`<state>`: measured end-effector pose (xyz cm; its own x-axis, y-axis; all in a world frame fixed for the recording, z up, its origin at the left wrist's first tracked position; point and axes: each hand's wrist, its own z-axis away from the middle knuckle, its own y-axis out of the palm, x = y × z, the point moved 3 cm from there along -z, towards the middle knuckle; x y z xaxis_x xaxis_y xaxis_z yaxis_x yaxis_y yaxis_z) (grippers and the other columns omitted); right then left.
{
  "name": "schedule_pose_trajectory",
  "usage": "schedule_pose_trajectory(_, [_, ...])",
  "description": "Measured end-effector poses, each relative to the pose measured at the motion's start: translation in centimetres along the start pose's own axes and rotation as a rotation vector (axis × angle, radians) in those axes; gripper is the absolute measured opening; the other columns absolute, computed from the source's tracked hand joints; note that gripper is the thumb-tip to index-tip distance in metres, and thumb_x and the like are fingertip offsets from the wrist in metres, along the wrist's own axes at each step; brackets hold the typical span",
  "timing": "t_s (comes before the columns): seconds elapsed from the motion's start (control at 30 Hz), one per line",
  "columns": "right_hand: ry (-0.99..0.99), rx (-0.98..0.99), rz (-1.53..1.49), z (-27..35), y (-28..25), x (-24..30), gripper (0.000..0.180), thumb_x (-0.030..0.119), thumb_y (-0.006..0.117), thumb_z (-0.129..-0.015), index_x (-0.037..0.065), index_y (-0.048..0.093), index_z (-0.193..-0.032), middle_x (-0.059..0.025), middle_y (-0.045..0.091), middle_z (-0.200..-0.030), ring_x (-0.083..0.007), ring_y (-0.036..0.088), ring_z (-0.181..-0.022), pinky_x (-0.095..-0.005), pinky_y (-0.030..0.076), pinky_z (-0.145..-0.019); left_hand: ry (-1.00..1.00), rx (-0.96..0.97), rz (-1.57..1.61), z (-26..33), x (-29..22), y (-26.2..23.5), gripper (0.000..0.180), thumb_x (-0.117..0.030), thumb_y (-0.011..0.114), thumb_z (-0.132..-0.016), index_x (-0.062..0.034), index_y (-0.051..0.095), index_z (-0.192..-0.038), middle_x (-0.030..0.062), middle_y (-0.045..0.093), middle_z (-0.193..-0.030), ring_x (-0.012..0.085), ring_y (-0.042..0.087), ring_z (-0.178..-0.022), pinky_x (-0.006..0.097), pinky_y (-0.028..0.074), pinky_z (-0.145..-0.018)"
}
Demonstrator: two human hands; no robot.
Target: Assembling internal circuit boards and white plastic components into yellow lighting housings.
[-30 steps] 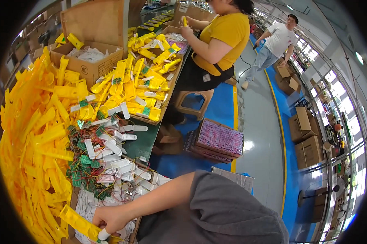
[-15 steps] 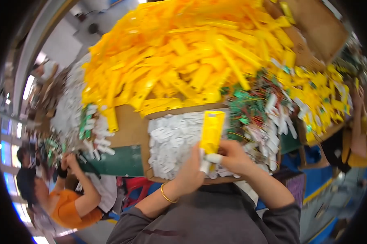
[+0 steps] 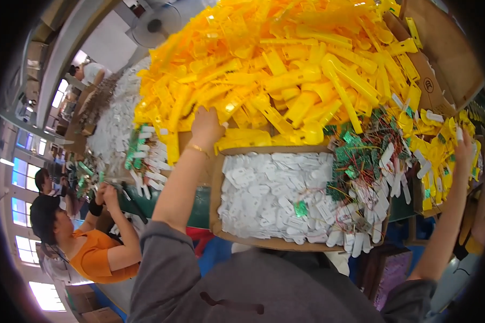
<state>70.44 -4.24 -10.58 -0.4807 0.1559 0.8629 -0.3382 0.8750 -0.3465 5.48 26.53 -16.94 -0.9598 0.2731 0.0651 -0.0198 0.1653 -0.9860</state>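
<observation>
Evidently, both hands are out to either side of the shallow cardboard box (image 3: 216,202), which is full of white plastic parts (image 3: 269,196). Beyond the box rises a large heap of yellow plastic parts (image 3: 291,72); the left hand (image 3: 207,125), a bracelet (image 3: 200,149) at its wrist, reaches past the box's far left corner to the heap's near edge. Its fingers are hidden among the pieces, so I cannot tell whether the grip has closed on one. Well to the right of the box, the right hand (image 3: 464,148) is at a pile of yellow pieces with boards (image 3: 441,161); its grip is too unclear to tell. Wired green circuit boards (image 3: 355,145) spread over the box's right end. Left of the box shows the green counter (image 3: 200,207).
</observation>
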Motion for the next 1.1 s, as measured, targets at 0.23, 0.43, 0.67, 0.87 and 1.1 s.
schedule_pose_trajectory(0.23, [-0.279,1.036,-0.063,29.4,17.5,17.5,0.035,-0.011,0.064,-0.062,0.003,0.066,-0.093,-0.0108,0.065,-0.087,-0.0187,0.064,-0.079,-0.0276,0.052,-0.067,-0.145,-0.047,0.351,0.4,2.9,-2.2,0.044,-0.024,0.066,-0.075,0.0012,0.052,-0.108,0.0188,0.062,-0.098,0.0326,0.06,-0.091,0.04,0.048,-0.08])
schedule_pose_trajectory(0.43, [-0.846,0.883,0.334,34.7,27.1,18.2,0.015,0.003,0.062,-0.063,0.004,0.062,-0.078,-0.0082,0.061,-0.076,-0.0243,0.063,-0.069,-0.0347,0.05,-0.056,-0.237,0.168,1.939,15.3,-0.3,-8.0,0.041,-0.006,0.06,-0.078,-0.0036,0.047,-0.117,0.0108,0.059,-0.105,0.0203,0.061,-0.088,0.036,0.051,-0.078])
schedule_pose_trajectory(0.67, [-0.709,1.073,0.555,36.3,28.3,18.3,0.016,0.004,0.061,-0.064,0.005,0.062,-0.08,-0.0115,0.061,-0.076,-0.0276,0.063,-0.07,-0.0356,0.05,-0.058,-0.464,0.478,2.22,24.0,-8.0,-6.1,0.057,-0.01,0.061,-0.078,-0.0041,0.037,-0.129,0.0102,0.055,-0.096,0.0218,0.056,-0.083,0.034,0.045,-0.078])
schedule_pose_trajectory(0.87, [-0.527,0.993,0.287,34.4,20.6,19.2,0.023,0.001,0.063,-0.069,0.003,0.061,-0.093,-0.0118,0.062,-0.075,-0.0227,0.062,-0.064,-0.0303,0.049,-0.058,-0.683,0.553,2.464,22.1,-9.9,-4.5,0.045,-0.033,0.049,-0.09,-0.0059,0.043,-0.125,0.005,0.052,-0.083,0.0128,0.043,-0.064,0.025,0.038,-0.058])
schedule_pose_trajectory(1.1, [0.467,1.13,-0.578,36.1,18.5,18.7,0.013,0.007,0.064,-0.082,-0.001,0.059,-0.091,-0.0012,0.061,-0.071,-0.0045,0.055,-0.062,-0.0191,0.043,-0.054,-0.515,0.777,2.447,21.6,-13.4,-5.7,0.04,-0.036,0.042,-0.095,-0.0067,0.045,-0.123,0.0025,0.052,-0.084,0.0105,0.049,-0.073,0.024,0.042,-0.067])
